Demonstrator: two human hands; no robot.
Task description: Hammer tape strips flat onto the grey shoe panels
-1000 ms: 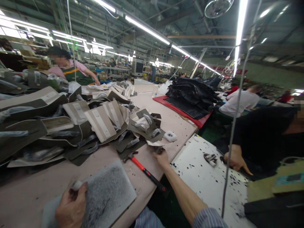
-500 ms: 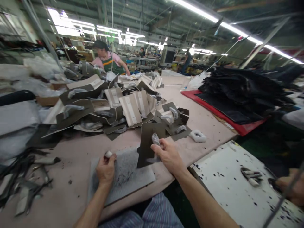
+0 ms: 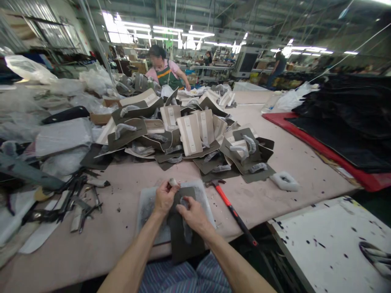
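My left hand [image 3: 164,198] is closed on a small whitish, wrapped-looking piece [image 3: 172,182], whose end sticks up from the fingers; its kind is unclear. A dark olive panel [image 3: 185,253] lies partly on a pale, scuffed board [image 3: 146,207], overhanging the table's front edge near my lap. My right hand [image 3: 194,215] pinches the upper end of the panel's plastic-wrapped handle [image 3: 187,232]; its fingers partly hide it. To the right of the board rests a claw hammer [image 3: 228,202] with a red and black handle.
Behind my hands is a heap of similar panels [image 3: 191,134]. Several pliers-like tools [image 3: 81,203] lie left. A white foam-like ring [image 3: 285,181] is at right, near a stack of black sheets [image 3: 342,122] on red material. A co-worker [image 3: 169,73] is across the table.
My right hand has brought the panel down and left onto the board, close to my left hand. The hammer, out of sight before, now shows. The camera view has turned left.
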